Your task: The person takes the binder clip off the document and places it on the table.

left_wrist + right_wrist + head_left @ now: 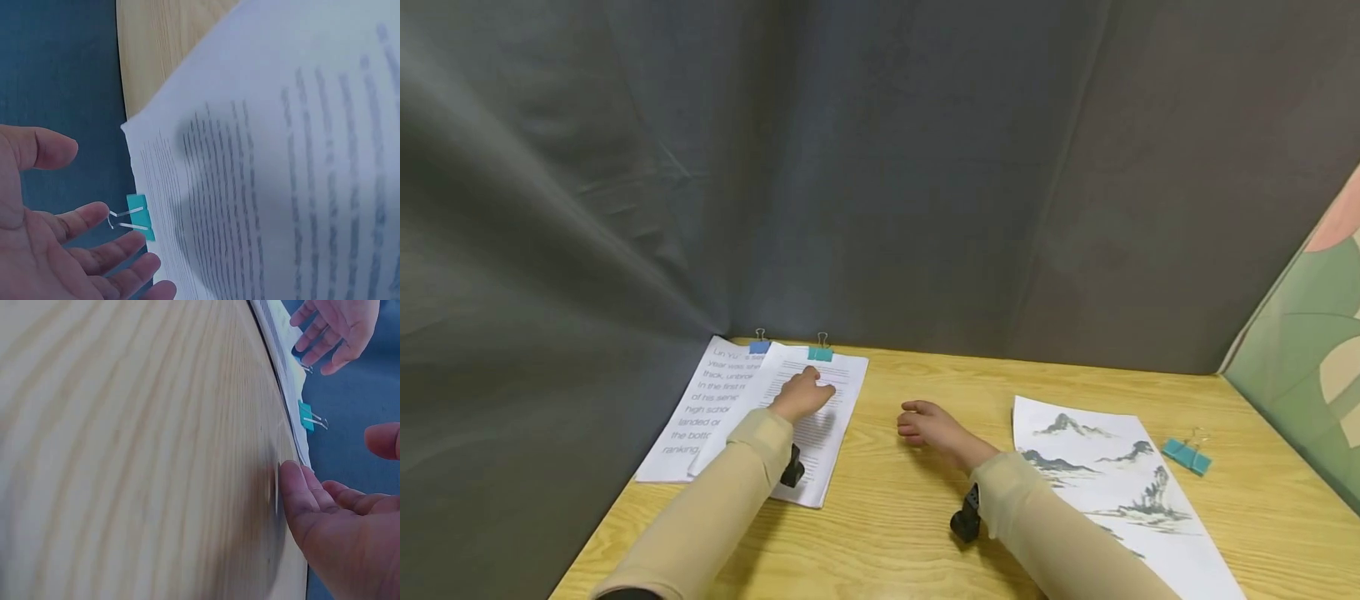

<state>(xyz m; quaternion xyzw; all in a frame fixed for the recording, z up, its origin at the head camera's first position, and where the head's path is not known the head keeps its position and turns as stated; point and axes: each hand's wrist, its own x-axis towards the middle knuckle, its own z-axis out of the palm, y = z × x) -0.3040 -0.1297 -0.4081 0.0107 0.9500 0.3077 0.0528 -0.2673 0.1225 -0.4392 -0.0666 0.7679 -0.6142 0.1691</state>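
L hand [801,396] flat, grip spread on clipped text sheets [820,433]; R hand [928,425] relaxed, grip loose, on bench [895,517].

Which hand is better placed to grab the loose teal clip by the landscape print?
Probably the right hand. It rests open on the table just beside the landscape print, on the loose teal clip's side. The left hand sits on the clipped text pages, farther away.

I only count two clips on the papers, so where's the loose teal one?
In the head view the loose teal binder clip lies on the wooden table at the far right, just beside the ink landscape print.
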